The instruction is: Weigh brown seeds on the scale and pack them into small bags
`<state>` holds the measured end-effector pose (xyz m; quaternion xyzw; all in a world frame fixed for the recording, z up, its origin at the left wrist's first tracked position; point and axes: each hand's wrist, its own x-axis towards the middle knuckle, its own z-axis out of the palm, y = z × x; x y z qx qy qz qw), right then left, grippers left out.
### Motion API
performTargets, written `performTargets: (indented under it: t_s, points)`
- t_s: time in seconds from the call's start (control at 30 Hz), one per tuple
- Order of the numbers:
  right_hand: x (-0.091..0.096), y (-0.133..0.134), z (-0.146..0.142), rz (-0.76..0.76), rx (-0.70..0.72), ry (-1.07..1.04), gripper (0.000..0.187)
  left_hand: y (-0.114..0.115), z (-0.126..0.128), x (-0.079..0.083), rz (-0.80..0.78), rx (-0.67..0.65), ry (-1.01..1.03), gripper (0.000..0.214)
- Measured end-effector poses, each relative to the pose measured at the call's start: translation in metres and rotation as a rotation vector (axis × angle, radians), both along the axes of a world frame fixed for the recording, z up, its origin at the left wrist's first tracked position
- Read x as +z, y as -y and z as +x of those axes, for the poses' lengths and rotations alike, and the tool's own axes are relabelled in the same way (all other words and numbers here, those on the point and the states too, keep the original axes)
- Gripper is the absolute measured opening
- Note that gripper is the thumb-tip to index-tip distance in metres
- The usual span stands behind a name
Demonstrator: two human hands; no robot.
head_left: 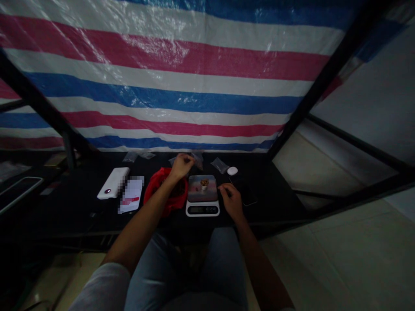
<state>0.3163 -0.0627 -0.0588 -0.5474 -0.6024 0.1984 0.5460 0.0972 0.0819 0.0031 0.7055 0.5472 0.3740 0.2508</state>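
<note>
My left hand (183,165) is raised above the back edge of a red bag (154,190), its fingers pinched together. Anything between those fingertips is too small and dark to make out. The bag lies open with dark contents, partly hidden by my left forearm. To its right stands a white kitchen scale (203,210) with a square plate. A small white cup (204,187) heaped with brownish pieces sits on that plate, and a small dark piece lies left of the cup. Beside the scale's right edge is my right hand (232,199), fingers loosely bent and apart, with nothing visible in it.
Small clear plastic bags (220,165) lie along the back of the black table (275,194). A round white object (232,171) and a dark phone (248,194) are at the right. On the left lie a white device (114,182) and a lit phone (132,194). Striped sheeting (181,99) hangs behind.
</note>
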Motion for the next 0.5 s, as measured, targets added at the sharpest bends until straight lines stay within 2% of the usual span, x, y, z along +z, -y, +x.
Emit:
performTargets:
  t_s: [0.13, 0.23, 0.3, 0.4, 0.5]
  points:
    - [0.007, 0.009, -0.006, 0.075, -0.011, 0.09, 0.02, 0.003, -0.013, 0.03, 0.14, 0.057, 0.179, 0.02]
    - [0.017, 0.022, -0.02, 0.105, 0.057, 0.248, 0.016, 0.013, -0.032, 0.052, 0.242, -0.031, 0.435, 0.031]
    - [0.026, 0.027, -0.033, 0.087, 0.108, 0.338, 0.018, 0.024, -0.046, 0.06, 0.29, -0.056, 0.555, 0.038]
    - [0.036, 0.027, -0.054, 0.065, 0.155, 0.438, 0.021, 0.044, -0.063, 0.06, 0.256, -0.034, 0.652, 0.044]
    - [0.04, 0.02, -0.07, 0.028, 0.156, 0.5, 0.022, 0.066, -0.076, 0.047, 0.213, -0.018, 0.708, 0.043]
